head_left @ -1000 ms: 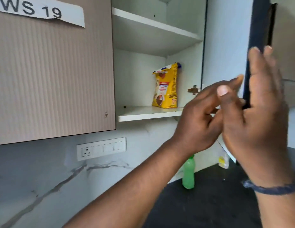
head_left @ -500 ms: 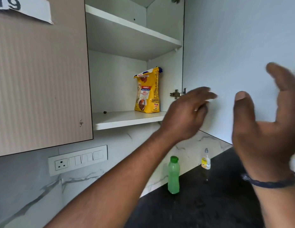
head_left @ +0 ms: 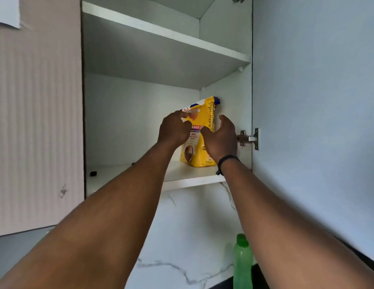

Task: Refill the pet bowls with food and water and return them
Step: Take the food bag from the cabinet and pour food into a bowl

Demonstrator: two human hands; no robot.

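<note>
At nine o'clock hangs a closed cabinet door point(head_left: 38, 122), beige, matte and finely ribbed in vertical lines, with the corner of a white paper label point(head_left: 5, 11) stuck flat at its top. Next to it the cabinet stands open: smooth white laminate inside, an upper shelf point(head_left: 165, 32) bare along its edge and a lower shelf point(head_left: 190, 180) carrying a small dark object point(head_left: 93, 173) at its eight o'clock corner, too small to identify. Toward the centre, the yellow pet food bag point(head_left: 202, 147) stands upright on the lower shelf, pushed into the right rear corner; it is a glossy, crinkled pouch with red and white print and a blue fold at the top, and its contents cannot be seen. The left hand point(head_left: 174, 130) is curled closed, pinching the bag's upper left edge, while the right hand point(head_left: 220, 138), a dark band point(head_left: 228, 159) around its wrist, is cupped open against the bag's right side with the thumb on the front. At three o'clock from the bag a metal hinge point(head_left: 249, 138) joins the cabinet wall to the open door point(head_left: 317, 101), a plain pale slab. Below, the wall point(head_left: 188, 236) is white marble-patterned with grey veins, and at five o'clock a translucent green plastic bottle point(head_left: 242, 263) with a green cap stands on the dark worktop point(head_left: 259, 276); what it holds I cannot tell.
</note>
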